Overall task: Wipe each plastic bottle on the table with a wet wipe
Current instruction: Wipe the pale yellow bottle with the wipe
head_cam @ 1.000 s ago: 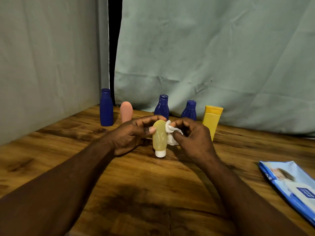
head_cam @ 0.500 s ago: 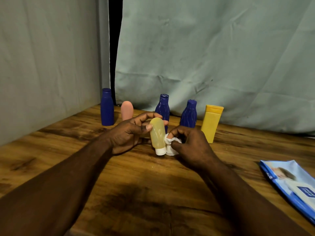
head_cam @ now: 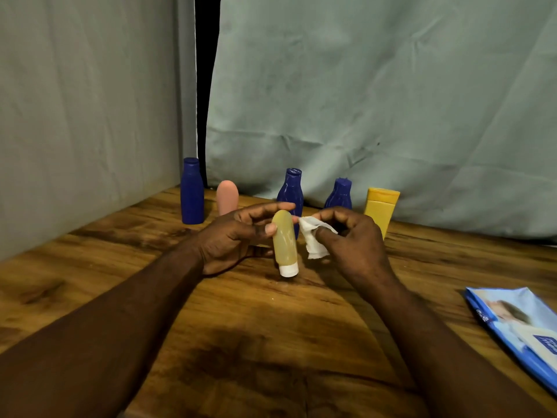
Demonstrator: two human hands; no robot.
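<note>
Head view only: left hand [head_cam: 232,236] at frame centre grips a pale yellow bottle [head_cam: 284,239], thumb on its near face and fingers [head_cam: 265,208] curled over the top and behind. The bottle is upright with its white cap [head_cam: 288,270] down, low over the tabletop [head_cam: 271,342]; can't tell if the cap touches the wood. This grip probably leaves the right flank bare for wiping. Right hand [head_cam: 355,236], just right of the bottle, pinches a crumpled white wet wipe [head_cam: 313,238] between thumb and curled fingers, the loose end hanging. The wipe sits just beside the bottle's upper right side, and contact is unclear. Looks mid-wipe on this bottle, the hand likely lining up for a pass down the side. In a row along the back edge, upright and apart from each other, stand a tall dark blue bottle [head_cam: 192,194], pink bottle [head_cam: 227,196], middle blue bottle [head_cam: 292,188] partly behind the held one, short blue bottle [head_cam: 339,194] and yellow bottle [head_cam: 380,206], parked within reach, presumably waiting or done; can't tell which. A blue wipes pack [head_cam: 518,327] lies flat at lower right, near the wiping hand for a refill. A grey-green curtain [head_cam: 361,86] hangs behind.
</note>
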